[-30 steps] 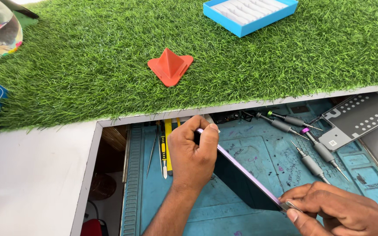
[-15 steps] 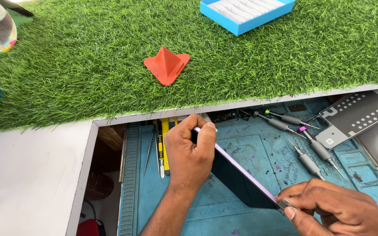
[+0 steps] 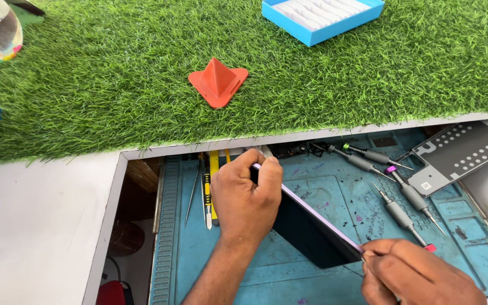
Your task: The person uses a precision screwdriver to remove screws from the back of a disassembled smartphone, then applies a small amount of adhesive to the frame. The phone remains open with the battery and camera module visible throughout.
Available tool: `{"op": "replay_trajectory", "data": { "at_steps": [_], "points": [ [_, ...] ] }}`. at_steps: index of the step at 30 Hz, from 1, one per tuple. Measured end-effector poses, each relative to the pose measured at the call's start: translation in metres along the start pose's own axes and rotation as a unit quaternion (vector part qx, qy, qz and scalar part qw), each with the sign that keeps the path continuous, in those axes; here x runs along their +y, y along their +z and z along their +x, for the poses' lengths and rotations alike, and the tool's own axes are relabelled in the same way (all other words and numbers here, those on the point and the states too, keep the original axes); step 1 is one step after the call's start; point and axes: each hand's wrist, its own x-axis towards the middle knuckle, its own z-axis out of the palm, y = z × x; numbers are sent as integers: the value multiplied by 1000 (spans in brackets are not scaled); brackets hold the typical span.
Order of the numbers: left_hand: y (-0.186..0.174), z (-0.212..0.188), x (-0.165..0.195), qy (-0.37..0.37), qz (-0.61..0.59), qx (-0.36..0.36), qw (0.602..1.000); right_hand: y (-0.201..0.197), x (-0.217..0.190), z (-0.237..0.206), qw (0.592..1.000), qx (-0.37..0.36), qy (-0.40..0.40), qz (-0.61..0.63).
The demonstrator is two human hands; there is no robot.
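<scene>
My fingers (image 3: pixel 269 169) on the left hand (image 3: pixel 244 197) curl tight around the top end of a dark phone (image 3: pixel 306 226). The phone stands tilted on its edge over the blue work mat (image 3: pixel 323 192). My right hand (image 3: pixel 413 277) pinches its lower corner. Small screwdrivers (image 3: pixel 402 212) lie just beside it.

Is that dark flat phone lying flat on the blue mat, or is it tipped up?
Tipped up. The phone stands on one long edge on the blue mat, the left hand gripping its far end, the right hand its near corner.
</scene>
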Motion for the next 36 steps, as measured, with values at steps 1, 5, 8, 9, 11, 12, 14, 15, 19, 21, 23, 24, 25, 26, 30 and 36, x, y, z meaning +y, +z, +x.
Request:
{"op": "replay_trajectory", "data": {
  "at_steps": [1, 5, 8, 9, 11, 12, 14, 15, 19, 21, 23, 24, 25, 26, 30, 36],
  "points": [
    [-1, 0, 1, 0, 11, 1, 1000, 1, -3, 1, 1000, 0, 0, -25],
    [-5, 0, 6, 1, 35, 6, 999, -8, -5, 12, 957, -47, -253, -137],
    [-5, -1, 10, 6, 36, 6, 999, -14, -9, 23, 982, -159, 92, -35],
    [-5, -1, 11, 6, 33, 5, 999, -16, -13, 24, 993, -100, 7, -56],
    [-9, 1, 11, -10, 45, 5, 999, -13, -26, 28, 983, 28, -162, -82],
    [-9, 1, 11, -29, 50, -1, 998, -15, -29, 33, 993, -21, -103, -56],
    [-8, 0, 12, -34, 56, -5, 998, -24, -32, 48, 993, -116, 19, -7],
    [-9, 0, 12, -21, 55, -4, 998, -29, -36, 53, 986, -148, 75, -11],
    [-9, 0, 12, -46, 82, -11, 995, -37, -60, 69, 996, -64, -55, -14],
    [-9, 1, 11, -7, 69, 8, 998, -39, -60, 75, 992, -116, -34, -26],
    [-8, -1, 10, 15, 53, 9, 998, -44, -39, 84, 939, -292, 181, 19],
    [-7, -2, 10, 18, 46, 7, 999, -45, -24, 84, 903, -338, 259, 57],
    [-9, -1, 9, 24, 44, 6, 999, -42, -9, 83, 893, -326, 268, 155],
    [-10, 0, 8, 16, 38, 1, 999, -38, 7, 78, 899, -311, 240, 194],
    [-6, -1, 9, 7, 13, 3, 1000, -28, 46, 44, 952, -232, 57, 190],
    [-7, -2, 9, -9, -3, 3, 1000, -25, 25, 38, 983, -116, 62, 130]
  ]
}}
